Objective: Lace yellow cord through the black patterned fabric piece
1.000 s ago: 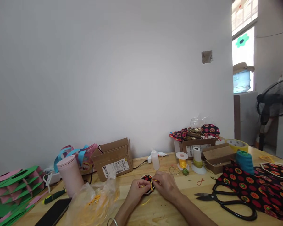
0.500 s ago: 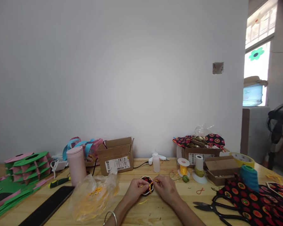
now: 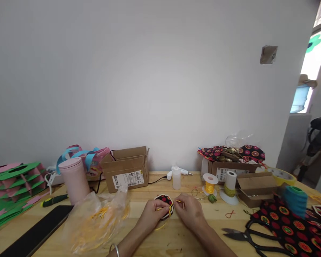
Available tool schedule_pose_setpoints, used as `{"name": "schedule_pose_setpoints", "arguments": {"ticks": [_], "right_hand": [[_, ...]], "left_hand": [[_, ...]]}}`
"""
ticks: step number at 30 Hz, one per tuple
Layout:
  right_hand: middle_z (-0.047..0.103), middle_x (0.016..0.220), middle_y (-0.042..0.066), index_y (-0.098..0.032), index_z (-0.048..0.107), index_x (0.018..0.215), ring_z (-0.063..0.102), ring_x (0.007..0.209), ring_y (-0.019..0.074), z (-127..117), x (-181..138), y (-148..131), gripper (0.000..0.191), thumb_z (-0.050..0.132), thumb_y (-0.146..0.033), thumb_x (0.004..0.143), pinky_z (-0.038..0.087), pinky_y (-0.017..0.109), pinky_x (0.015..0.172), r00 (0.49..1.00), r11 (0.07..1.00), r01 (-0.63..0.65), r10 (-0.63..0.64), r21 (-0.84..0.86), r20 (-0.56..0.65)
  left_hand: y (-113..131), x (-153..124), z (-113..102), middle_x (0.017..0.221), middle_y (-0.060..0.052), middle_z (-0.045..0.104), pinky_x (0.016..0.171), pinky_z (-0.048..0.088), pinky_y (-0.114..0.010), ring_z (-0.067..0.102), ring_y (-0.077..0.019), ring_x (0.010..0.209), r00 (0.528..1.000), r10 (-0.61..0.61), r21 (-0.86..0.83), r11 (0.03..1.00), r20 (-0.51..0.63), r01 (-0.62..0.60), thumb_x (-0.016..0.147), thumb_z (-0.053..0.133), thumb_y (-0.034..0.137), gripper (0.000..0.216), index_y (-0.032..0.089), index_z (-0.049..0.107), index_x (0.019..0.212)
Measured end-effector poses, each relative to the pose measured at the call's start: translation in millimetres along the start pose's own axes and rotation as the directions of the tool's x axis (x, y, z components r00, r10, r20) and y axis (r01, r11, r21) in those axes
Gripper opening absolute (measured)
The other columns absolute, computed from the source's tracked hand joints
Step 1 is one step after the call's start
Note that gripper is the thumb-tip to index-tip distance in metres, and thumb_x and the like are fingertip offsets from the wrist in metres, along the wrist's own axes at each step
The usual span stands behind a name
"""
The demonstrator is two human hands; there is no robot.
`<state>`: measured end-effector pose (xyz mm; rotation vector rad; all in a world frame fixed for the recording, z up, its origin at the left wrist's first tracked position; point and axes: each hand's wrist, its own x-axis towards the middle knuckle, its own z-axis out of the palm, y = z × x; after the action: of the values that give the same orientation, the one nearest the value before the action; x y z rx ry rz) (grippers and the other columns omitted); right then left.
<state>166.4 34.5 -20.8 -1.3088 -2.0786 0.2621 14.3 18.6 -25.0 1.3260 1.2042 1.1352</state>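
Between my hands is a small black patterned fabric patch (image 3: 164, 200) with a pale edge and red motifs. A yellow cord (image 3: 170, 210) crosses its right side, its loose end trailing below toward the tabletop. My left hand (image 3: 153, 214) pinches the cord over the patch, thumb against forefinger. On the other side my right hand (image 3: 189, 210) is closed in a pinch on another stretch of the same cord, just off the patch's right edge. The fingers hide part of the patch and the exact crossing of the cord.
Left of my hands lie a plastic bag of yellow cord (image 3: 98, 221), a black phone-like slab (image 3: 37, 232) and a pink tumbler (image 3: 74, 180). Black scissors (image 3: 250, 235), patterned cloth (image 3: 289, 221) and thread spools (image 3: 210, 184) are at right. A white squeeze bottle (image 3: 176, 178) stands ahead.
The camera view has shifted and tilted a little. My right hand's fingers have turned slightly; both hands still pinch the yellow cord at the patch.
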Motion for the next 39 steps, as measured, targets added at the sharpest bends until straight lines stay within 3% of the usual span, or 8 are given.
{"name": "schedule_pose_setpoints", "arguments": {"ticks": [8, 11, 16, 21, 24, 27, 32, 39], "right_hand": [[0.058, 0.057, 0.000, -0.020, 0.062, 0.060, 0.047, 0.050, 0.0102, -6.9, 17.7, 6.8, 0.022, 0.043, -0.021, 0.071, 0.023, 0.021, 0.045, 1.000, 0.998, -0.021, 0.022, -0.058, 0.014], [0.058, 0.057, 0.000, -0.020, 0.063, 0.061, 0.047, 0.052, 0.0106, -3.5, 14.9, 6.4, 0.022, 0.043, -0.021, 0.071, 0.027, 0.020, 0.047, 0.998, 0.999, -0.039, 0.037, 0.024, 0.046], [0.058, 0.058, -0.001, -0.020, 0.061, 0.060, 0.047, 0.053, 0.0108, 5.2, 6.4, 5.9, 0.023, 0.043, -0.023, 0.072, 0.029, 0.019, 0.047, 0.987, 0.978, -0.117, 0.096, 0.170, 0.128], [0.056, 0.055, -0.001, -0.020, 0.062, 0.059, 0.045, 0.051, 0.0099, 4.6, 3.9, 1.7, 0.024, 0.042, -0.022, 0.072, 0.028, 0.019, 0.047, 0.983, 0.977, -0.145, 0.125, 0.155, 0.132], [0.055, 0.052, -0.002, -0.020, 0.062, 0.058, 0.044, 0.048, 0.0094, 3.3, 4.1, -2.0, 0.024, 0.043, -0.024, 0.072, 0.026, 0.019, 0.046, 0.981, 0.978, -0.162, 0.145, 0.128, 0.132], [0.054, 0.051, -0.002, -0.020, 0.061, 0.056, 0.043, 0.048, 0.0092, 3.7, 4.3, -2.9, 0.023, 0.044, -0.023, 0.071, 0.025, 0.020, 0.046, 0.981, 0.980, -0.162, 0.147, 0.114, 0.126], [0.054, 0.052, -0.002, -0.020, 0.063, 0.060, 0.043, 0.048, 0.0091, 6.6, 3.5, 0.3, 0.022, 0.044, -0.024, 0.072, 0.025, 0.020, 0.046, 0.984, 0.982, -0.147, 0.134, 0.117, 0.115], [0.053, 0.051, -0.002, -0.019, 0.061, 0.057, 0.043, 0.048, 0.0089, 6.6, 2.6, -0.7, 0.023, 0.044, -0.022, 0.072, 0.025, 0.020, 0.046, 0.991, 0.992, -0.105, 0.098, 0.073, 0.095]], "left_hand": [[-5.9, 12.4, 18.0, 0.054, -0.003, 0.063, 0.049, 0.036, -0.020, 0.050, -0.0104, 0.047, 0.998, -0.063, -0.098, 0.993, -0.020, 0.061, 0.056, 0.064, 0.038, 0.031, 0.009, 0.066, 0.065], [-7.6, 11.7, 16.2, 0.052, -0.002, 0.062, 0.048, 0.035, -0.020, 0.049, -0.0100, 0.046, 0.994, -0.108, -0.117, 0.987, 0.010, 0.108, 0.055, 0.064, 0.039, 0.031, 0.009, 0.066, 0.064], [-3.4, 7.6, 14.3, 0.046, 0.001, 0.058, 0.044, 0.032, -0.018, 0.045, -0.0085, 0.043, 0.987, -0.120, -0.007, 0.993, 0.104, 0.121, 0.061, 0.058, 0.041, 0.032, 0.010, 0.068, 0.062], [-3.6, 6.2, 5.9, 0.054, -0.002, 0.064, 0.050, 0.039, -0.021, 0.053, -0.0128, 0.051, 0.979, -0.170, 0.021, 0.985, 0.109, 0.169, 0.065, 0.056, 0.037, 0.029, 0.010, 0.067, 0.064], [-2.5, 7.4, -1.6, 0.049, -0.001, 0.062, 0.047, 0.037, -0.020, 0.052, -0.0110, 0.045, 0.969, -0.230, -0.008, 0.973, 0.087, 0.231, 0.063, 0.058, 0.037, 0.028, 0.010, 0.065, 0.058], [-1.1, 9.7, -5.2, 0.044, 0.000, 0.061, 0.042, 0.033, -0.018, 0.048, -0.0087, 0.039, 0.949, -0.283, -0.002, 0.958, 0.135, 0.286, 0.062, 0.059, 0.036, 0.028, 0.010, 0.063, 0.052], [-2.4, 10.7, -4.8, 0.049, -0.002, 0.064, 0.044, 0.033, -0.018, 0.050, -0.0102, 0.044, 0.938, -0.291, -0.003, 0.955, 0.188, 0.297, 0.062, 0.059, 0.034, 0.027, 0.010, 0.065, 0.055], [1.0, 7.7, -4.0, 0.045, 0.001, 0.058, 0.042, 0.029, -0.018, 0.043, -0.0077, 0.041, 0.956, -0.257, 0.045, 0.966, 0.140, 0.253, 0.061, 0.060, 0.032, 0.023, 0.010, 0.066, 0.056]]}}
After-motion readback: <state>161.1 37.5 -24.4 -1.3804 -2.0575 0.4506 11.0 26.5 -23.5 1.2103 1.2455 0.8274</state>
